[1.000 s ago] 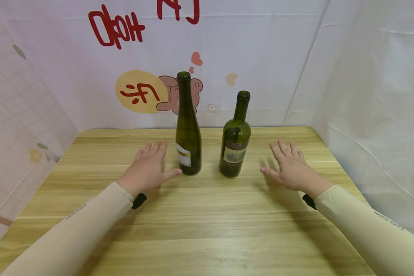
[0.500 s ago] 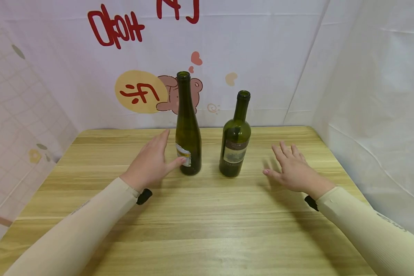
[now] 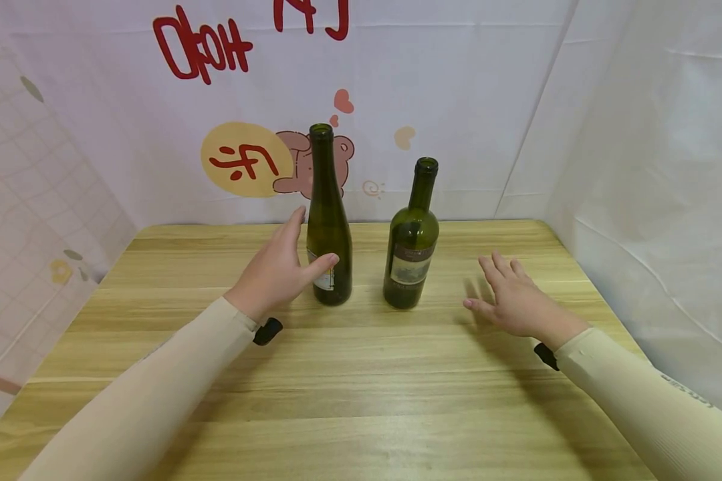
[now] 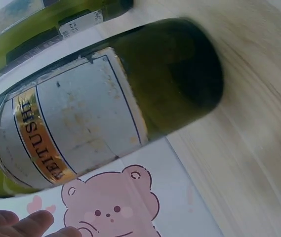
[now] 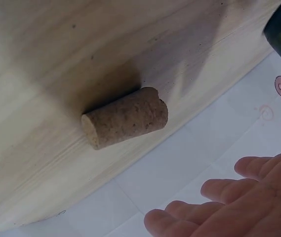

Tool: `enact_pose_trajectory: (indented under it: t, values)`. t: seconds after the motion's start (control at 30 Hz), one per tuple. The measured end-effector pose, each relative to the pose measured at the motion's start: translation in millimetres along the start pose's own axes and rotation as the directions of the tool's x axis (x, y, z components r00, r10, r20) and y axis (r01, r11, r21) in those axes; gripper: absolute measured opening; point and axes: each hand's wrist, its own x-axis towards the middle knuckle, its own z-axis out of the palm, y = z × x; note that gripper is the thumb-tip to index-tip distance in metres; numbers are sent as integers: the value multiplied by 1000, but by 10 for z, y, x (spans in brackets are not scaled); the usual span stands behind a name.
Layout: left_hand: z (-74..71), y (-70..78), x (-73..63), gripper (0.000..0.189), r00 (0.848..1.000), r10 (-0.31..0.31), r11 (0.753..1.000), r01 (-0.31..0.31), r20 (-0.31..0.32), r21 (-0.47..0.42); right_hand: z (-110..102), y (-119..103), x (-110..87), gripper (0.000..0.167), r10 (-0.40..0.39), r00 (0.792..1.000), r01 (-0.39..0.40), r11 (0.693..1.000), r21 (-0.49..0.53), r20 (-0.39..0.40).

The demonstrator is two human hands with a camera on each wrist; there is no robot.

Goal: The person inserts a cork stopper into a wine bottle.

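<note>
My left hand point(image 3: 279, 267) is beside the tall green wine bottle point(image 3: 329, 220), fingers straight along its left side and thumb in front of the label. Both hand and bottle appear in the left wrist view, where fingertips point(image 4: 31, 222) show below the bottle's worn "REITUSHI" label point(image 4: 81, 108). The shorter green wine bottle point(image 3: 410, 234) stands upright to its right, uncorked like the first. Farther right, my right hand point(image 3: 514, 300) hovers palm down with spread fingers. A cork point(image 5: 125, 118) lies on the table in the right wrist view; the head view hides it.
The wooden table point(image 3: 361, 401) reaches back to a white curtain point(image 3: 469, 87) printed with red characters and a bear point(image 3: 309, 174). More white curtain point(image 3: 668, 167) hangs along the right side, and a grid-patterned one point(image 3: 36, 200) on the left.
My left hand has moved right and up along the tall bottle, turning so its thumb crosses the label. The right hand has drifted slightly right. Both bottles stay in place.
</note>
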Motion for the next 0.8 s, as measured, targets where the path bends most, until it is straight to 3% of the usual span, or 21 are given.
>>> enact_pose_trajectory:
  t: [0.2, 0.43, 0.8]
  values:
    - [33, 36, 82, 95, 999, 35, 991, -39, -37, -125, 3, 13, 7, 98, -10, 1000, 10, 1000, 7, 2]
    - [72, 94, 173, 85, 998, 23, 962, -36, -51, -271, 10, 38, -7, 98, -26, 1000, 26, 1000, 2, -5]
    - [176, 146, 248, 87, 996, -48, 948, 22, -73, -319, -5, 117, -39, 85, -9, 997, 11, 999, -32, 71]
